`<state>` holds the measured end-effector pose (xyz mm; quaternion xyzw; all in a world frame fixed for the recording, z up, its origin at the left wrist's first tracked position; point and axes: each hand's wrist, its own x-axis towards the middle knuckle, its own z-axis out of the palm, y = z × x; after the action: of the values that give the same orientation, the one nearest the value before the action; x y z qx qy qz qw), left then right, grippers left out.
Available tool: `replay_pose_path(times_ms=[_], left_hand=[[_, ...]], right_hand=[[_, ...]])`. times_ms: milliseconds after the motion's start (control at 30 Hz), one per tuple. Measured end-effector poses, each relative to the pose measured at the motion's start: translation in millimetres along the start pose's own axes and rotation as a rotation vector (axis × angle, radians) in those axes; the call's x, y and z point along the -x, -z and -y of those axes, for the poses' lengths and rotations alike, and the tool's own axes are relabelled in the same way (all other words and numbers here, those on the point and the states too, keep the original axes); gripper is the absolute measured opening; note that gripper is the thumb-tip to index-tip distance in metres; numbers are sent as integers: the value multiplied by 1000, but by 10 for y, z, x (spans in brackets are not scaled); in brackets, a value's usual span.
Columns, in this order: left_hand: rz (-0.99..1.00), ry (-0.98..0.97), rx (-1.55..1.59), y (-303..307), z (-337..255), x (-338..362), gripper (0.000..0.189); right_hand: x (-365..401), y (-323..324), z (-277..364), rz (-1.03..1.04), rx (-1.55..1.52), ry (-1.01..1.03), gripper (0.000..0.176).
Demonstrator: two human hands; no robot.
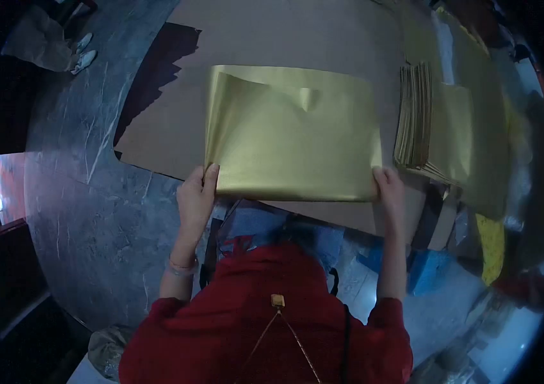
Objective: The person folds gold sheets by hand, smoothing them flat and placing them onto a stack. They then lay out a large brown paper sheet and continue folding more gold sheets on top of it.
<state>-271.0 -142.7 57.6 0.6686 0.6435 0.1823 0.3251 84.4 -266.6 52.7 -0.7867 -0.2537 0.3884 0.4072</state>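
A wide sheet of gold paper lies in front of me on the brown cardboard table cover. It looks folded over, with a curved fold along its left side and a small raised buckle near the top. My left hand pinches its near left corner, thumb on top. At the near right corner my right hand grips the edge between thumb and fingers. The fingers underneath the paper are hidden on both sides.
To the right stands a stack of folded gold sheets, beside more flat gold paper. The cardboard is torn along its left edge, showing a dark surface. A blue object lies below right. Another person's shoes are at upper left.
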Motion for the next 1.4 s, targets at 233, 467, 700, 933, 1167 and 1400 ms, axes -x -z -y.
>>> replay_pose_path(times_ms=[233, 467, 700, 933, 1167, 1400], left_hand=[[-185, -18, -11, -149, -66, 2, 39], [-284, -35, -146, -182, -78, -68, 43], [-191, 92, -31, -87, 2, -240, 40], [-207, 1, -332, -131, 45, -295, 36], [-271, -17, -353, -190, 45, -276, 35], [-308, 16, -357, -221, 89, -275, 34]], right_hand=[[-235, -75, -143, -181, 222, 113, 36], [-280, -275, 111, -364, 402, 55, 41], [-373, -316, 114, -411, 385, -10, 39], [-420, -282, 50, -397, 443, 36, 43], [-424, -240, 17, -395, 389, 19, 43], [-444, -273, 112, -370, 472, -11, 40]])
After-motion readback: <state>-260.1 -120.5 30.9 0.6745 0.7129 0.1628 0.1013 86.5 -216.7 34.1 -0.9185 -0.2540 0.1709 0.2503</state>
